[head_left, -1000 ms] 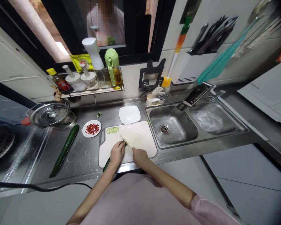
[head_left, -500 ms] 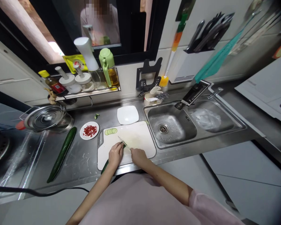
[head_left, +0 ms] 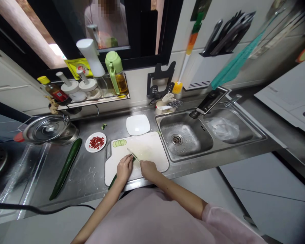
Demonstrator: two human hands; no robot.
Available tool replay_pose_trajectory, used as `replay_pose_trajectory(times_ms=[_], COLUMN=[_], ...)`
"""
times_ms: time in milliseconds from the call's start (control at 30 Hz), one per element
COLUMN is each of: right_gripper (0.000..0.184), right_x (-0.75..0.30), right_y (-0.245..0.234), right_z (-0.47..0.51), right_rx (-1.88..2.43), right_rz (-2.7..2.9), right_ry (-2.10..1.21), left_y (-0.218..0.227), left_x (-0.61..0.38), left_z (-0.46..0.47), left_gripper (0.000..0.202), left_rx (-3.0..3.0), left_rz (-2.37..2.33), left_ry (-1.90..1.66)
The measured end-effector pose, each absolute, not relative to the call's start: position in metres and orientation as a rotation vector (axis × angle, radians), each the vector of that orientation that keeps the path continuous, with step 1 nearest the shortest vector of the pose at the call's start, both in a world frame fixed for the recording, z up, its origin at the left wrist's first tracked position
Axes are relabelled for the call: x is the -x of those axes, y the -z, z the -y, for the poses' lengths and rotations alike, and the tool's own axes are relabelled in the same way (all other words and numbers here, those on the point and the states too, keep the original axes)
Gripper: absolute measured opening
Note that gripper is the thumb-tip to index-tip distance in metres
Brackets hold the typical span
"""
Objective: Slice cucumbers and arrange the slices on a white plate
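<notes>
On the white cutting board [head_left: 152, 142], my left hand [head_left: 124, 167] is closed over a cucumber [head_left: 113, 182]; most of it is hidden under the hand, and its dark end sticks out near the counter's front edge. My right hand [head_left: 148, 171] grips a knife [head_left: 133, 154] by its handle. The blade slants up and to the left, close against the cucumber by my left fingertips. Several thin cucumber slices [head_left: 119, 143] lie overlapped in a row at the board's upper left.
Left of the board are a small plate [head_left: 87, 145] of red pieces, a whole cucumber [head_left: 66, 169] and a lidded steel pot [head_left: 70, 133]. Behind the board is a white square plate [head_left: 138, 124]. A sink [head_left: 188, 135] adjoins it on the right. Seasoning jars [head_left: 72, 89] stand on a rack.
The view has shifted slightly, moving the scene a little to the left. Both hands keep their hold on the cucumber and the knife, with hardly any visible movement over the board.
</notes>
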State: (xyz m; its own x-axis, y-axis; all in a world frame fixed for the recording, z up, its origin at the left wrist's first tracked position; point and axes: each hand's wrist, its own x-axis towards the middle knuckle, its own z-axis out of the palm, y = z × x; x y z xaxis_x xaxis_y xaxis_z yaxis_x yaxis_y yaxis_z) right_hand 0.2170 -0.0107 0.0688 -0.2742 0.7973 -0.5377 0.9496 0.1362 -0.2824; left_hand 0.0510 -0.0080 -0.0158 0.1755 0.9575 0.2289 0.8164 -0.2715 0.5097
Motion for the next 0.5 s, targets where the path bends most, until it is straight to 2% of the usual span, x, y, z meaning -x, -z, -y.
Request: replay_pose_trajectory(times_ms=[500], right_gripper=[0.027], right_x=[-0.2157], right_y=[-0.063], right_z=[0.0086], right_rx=[-1.711], right_rz=[-2.173], right_ry=[0.829], left_y=[0.0175], left_x=[-0.0499], left_z=[0.0078], left_gripper=[0.026], left_rx=[-2.171], left_rz=[-1.674], left_ry=[-0.773])
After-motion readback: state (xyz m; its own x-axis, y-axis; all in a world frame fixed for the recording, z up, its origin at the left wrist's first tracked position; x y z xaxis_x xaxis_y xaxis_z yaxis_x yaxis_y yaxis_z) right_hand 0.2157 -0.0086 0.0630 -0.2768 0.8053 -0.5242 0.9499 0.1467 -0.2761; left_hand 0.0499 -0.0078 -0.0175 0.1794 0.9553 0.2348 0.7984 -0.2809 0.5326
